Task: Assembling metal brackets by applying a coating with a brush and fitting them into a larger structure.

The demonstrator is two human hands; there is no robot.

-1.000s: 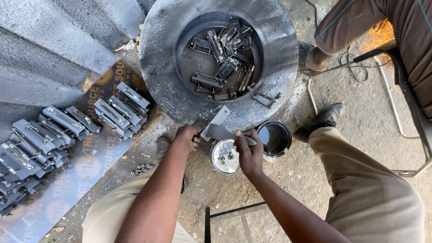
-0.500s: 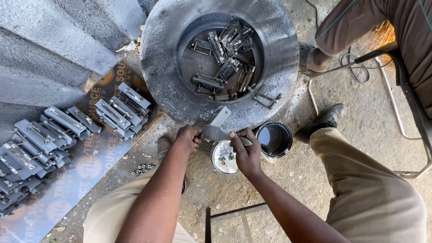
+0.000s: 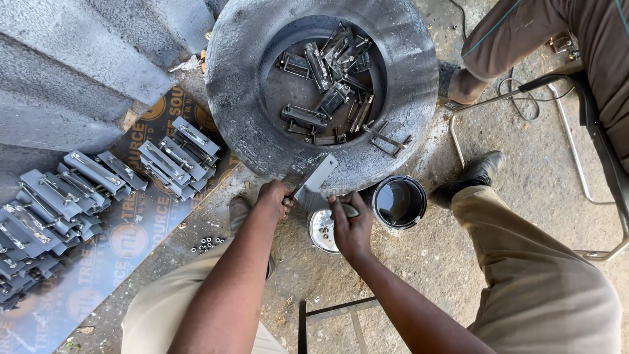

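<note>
1. The person sits low over a concrete floor, knees apart, both arms reaching forward.
2. The left hand is clenched round the lower end of a flat grey metal plate, which tilts up and away and rests against the edge of a big tyre lying flat on the floor.
3. The right hand is closed on a small brush; its tip meets the plate's lower part, just beside the left hand.
4. Directly below the hands lies a round tin lid, and just to its right stands an open paint can full of dark liquid, close to the tyre.
5. The tyre's hollow holds a jumble of dark metal brackets; one more bracket lies on the tyre's tread to the right.
6. To the left, rows of grey plates lie overlapping on a printed sheet of cardboard, with a few small nuts scattered near its edge.
7. At upper right another person sits by a metal-framed chair, well apart from the work.
</note>
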